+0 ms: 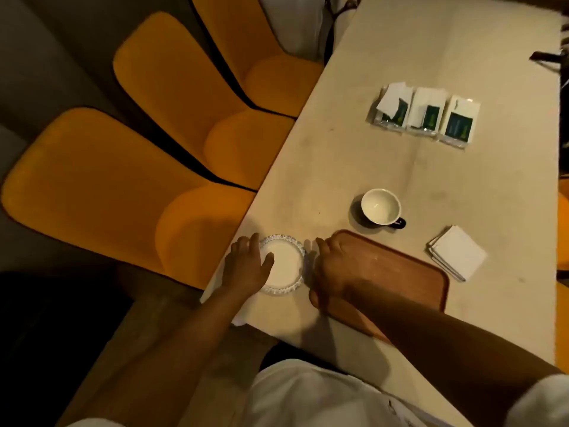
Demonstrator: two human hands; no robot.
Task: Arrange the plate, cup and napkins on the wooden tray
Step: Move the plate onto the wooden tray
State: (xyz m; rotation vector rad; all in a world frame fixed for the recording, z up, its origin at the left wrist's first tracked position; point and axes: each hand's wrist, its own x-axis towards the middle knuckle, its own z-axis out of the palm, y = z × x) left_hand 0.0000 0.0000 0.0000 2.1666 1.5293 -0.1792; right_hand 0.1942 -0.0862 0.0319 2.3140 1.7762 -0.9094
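Observation:
A small white plate (286, 265) with a ridged glassy rim lies near the table's left edge, just left of the wooden tray (400, 272). My left hand (246, 266) rests on the plate's left rim with fingers spread and the thumb over the plate. My right hand (331, 266) lies at the plate's right rim, over the tray's left end, fingers loosely apart. A white cup (381, 206) with a dark handle stands beyond the tray. To the tray's right sits a stack of white napkins (458, 252). The tray carries nothing but my forearm across it.
Three packets (426, 114) with green labels lie in a row farther up the cream table (338, 149). Three orange chairs (129, 195) stand along the table's left edge. A dark object (548, 58) pokes in at the far right.

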